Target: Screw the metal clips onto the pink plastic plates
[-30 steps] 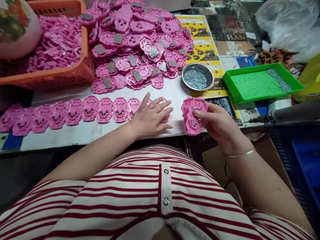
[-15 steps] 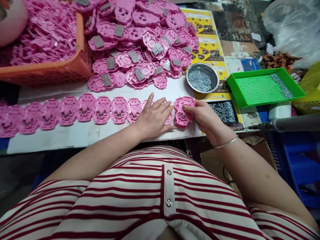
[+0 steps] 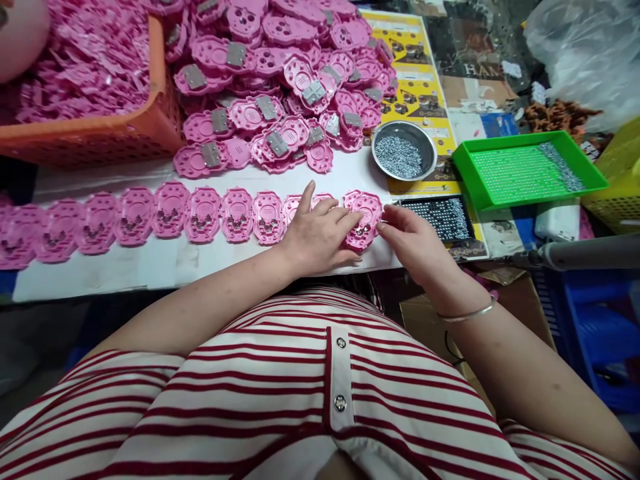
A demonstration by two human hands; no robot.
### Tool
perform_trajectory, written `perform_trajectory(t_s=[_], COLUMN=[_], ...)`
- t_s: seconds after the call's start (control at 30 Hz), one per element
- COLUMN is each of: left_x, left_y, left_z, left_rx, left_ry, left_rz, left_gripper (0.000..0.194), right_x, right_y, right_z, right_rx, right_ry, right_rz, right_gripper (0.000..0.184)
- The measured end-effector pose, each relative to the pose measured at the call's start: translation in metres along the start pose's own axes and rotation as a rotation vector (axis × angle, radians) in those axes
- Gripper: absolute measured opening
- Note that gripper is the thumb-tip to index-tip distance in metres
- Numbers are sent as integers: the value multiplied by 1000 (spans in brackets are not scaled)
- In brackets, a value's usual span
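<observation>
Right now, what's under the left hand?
The left hand covers parts of flat, pink plastic casings with scalloped edges. Their upper edges peek out beyond it. Anything directly beneath the palm is hidden.

Single view, taken from the wearer's head, facing forward and steeply down over the striped shirt [image 3: 260,393]. Range is close: the forearms [image 3: 200,310] run up from either side to the fingers of the left hand [image 3: 317,240] and right hand [image 3: 425,250], near mid-frame. Coverage extends left of the fingers to an orange basket [image 3: 161,90], cut by the frame edge, and right past a green tray [image 3: 520,196].
</observation>
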State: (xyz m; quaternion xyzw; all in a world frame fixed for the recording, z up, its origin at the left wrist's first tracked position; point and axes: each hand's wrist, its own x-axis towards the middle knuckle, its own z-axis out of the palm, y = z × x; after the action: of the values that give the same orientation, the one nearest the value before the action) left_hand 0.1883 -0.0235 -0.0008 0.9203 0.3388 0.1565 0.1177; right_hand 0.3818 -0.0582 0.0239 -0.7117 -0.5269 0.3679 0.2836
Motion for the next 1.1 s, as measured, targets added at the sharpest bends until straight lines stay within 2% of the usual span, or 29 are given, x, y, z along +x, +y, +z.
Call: perform_trajectory(t_s=[0.13, 0.4, 0.6, 0.8, 0.97, 1.1], left_x=[2, 2, 1, 4, 9, 18], left_y=[5, 7, -3, -23, -30, -30], left_z=[1, 8, 0, -13, -17, -15], left_rx=[55, 54, 34, 76, 95, 72], left_ry=[-21, 68, 120, 189, 198, 180], left_rz=[-22, -25, -103, -258, -311, -309], left_gripper=[65, 56, 63, 62, 65, 65], right_x=[-8, -17, -20, -18, -30, -37], right_y=[-2, 0, 11, 11, 9, 9], right_z=[0, -1, 6, 19, 22, 17], right_rx=[-3, -240, -690, -880, -901, -882], right_ry=[-15, 75, 110, 37, -7, -40], right_rz=[7, -116, -407, -461, -481, -516], right_gripper=[52, 65, 59, 58, 55, 53])
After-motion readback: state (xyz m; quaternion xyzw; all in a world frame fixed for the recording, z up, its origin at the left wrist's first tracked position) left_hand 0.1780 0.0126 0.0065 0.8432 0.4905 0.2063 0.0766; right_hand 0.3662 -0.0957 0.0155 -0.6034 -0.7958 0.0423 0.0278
